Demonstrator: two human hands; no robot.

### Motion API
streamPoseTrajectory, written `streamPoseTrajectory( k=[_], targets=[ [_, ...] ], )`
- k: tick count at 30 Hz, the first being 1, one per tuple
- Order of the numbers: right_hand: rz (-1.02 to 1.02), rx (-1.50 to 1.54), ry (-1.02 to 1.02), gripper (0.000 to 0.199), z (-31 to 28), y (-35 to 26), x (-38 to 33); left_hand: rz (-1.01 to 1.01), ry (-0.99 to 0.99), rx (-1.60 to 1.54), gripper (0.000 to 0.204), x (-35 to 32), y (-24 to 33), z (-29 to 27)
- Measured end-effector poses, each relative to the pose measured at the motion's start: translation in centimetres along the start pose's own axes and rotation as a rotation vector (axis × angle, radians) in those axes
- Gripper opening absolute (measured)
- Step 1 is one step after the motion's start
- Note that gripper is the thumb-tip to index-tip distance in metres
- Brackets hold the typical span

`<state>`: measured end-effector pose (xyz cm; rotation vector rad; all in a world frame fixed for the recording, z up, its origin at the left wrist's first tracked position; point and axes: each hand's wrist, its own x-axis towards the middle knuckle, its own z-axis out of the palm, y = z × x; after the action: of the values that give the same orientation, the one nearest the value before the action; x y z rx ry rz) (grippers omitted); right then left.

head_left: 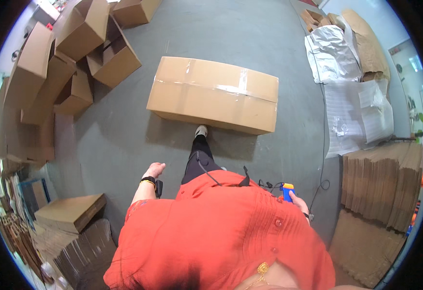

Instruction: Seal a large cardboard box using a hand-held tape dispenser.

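Note:
A long brown cardboard box [211, 96], with clear tape along its top seam and across it, lies on the floor in front of me. My shoe [201, 130] is at its near side. My left hand [155, 169] hangs apart from the box, seemingly with loose fingers and nothing in them; a dark band circles the wrist. Down at my right side, my right hand [297, 202] is closed round a blue-and-orange handheld tool [288, 192]. My body hides part of that hand, and the tool's exact kind is unclear.
Open cardboard boxes [83, 29] are heaped at the far left. Flattened cardboard [380, 181] is stacked at the right, below white foam sheets [349, 113]. A thin black cable [323, 140] runs along the floor on the right. Another cardboard stack [83, 241] stands near left.

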<state>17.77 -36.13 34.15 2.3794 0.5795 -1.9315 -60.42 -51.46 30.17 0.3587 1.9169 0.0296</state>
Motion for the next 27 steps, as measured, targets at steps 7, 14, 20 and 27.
streamPoseTrajectory(
  k=[7, 14, 20, 27],
  targets=[
    [-0.067, -0.153, 0.034, 0.068, 3.0, -3.9, -3.3, -0.09, 0.094, -0.253, 0.038, 0.7, -10.4, 2.3],
    [-0.04, 0.002, -0.042, 0.062, 2.7, -5.9, -2.4, -0.187, 0.011, -0.202, 0.04, 2.1, -11.8, 2.6],
    [0.004, 0.057, 0.022, 0.059, 7.0, -9.5, -4.8, -0.033, 0.11, -0.11, 0.042, 5.2, -5.0, -2.6],
    [0.117, 0.091, 0.125, 0.057, 12.2, -10.8, -7.8, 0.347, 0.379, 0.212, 0.041, 16.3, 7.0, -11.0]
  ],
)
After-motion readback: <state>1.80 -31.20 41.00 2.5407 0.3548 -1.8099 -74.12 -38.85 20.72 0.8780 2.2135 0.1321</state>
